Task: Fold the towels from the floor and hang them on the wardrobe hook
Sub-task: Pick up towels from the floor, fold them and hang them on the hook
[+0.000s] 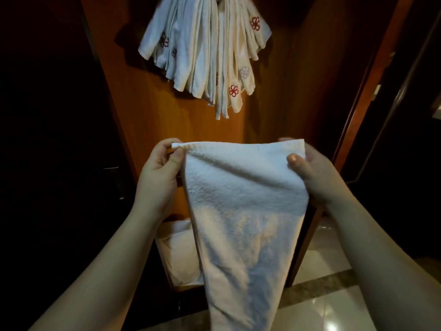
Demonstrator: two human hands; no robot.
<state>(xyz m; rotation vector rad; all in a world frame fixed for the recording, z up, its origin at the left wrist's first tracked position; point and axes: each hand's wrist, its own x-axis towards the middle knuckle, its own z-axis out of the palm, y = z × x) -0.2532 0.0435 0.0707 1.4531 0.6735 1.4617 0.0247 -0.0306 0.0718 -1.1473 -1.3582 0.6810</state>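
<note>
White terry towel point(241, 211) hangs between our pinching left hand point(157, 173) and right hand point(312, 177); we judge folding underway, next joining corners.

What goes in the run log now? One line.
left hand: grips towel corner | right hand: grips other corner | hung towels: above

No readable text; only red flower emblems on the hanging towels point(205, 48).
</note>
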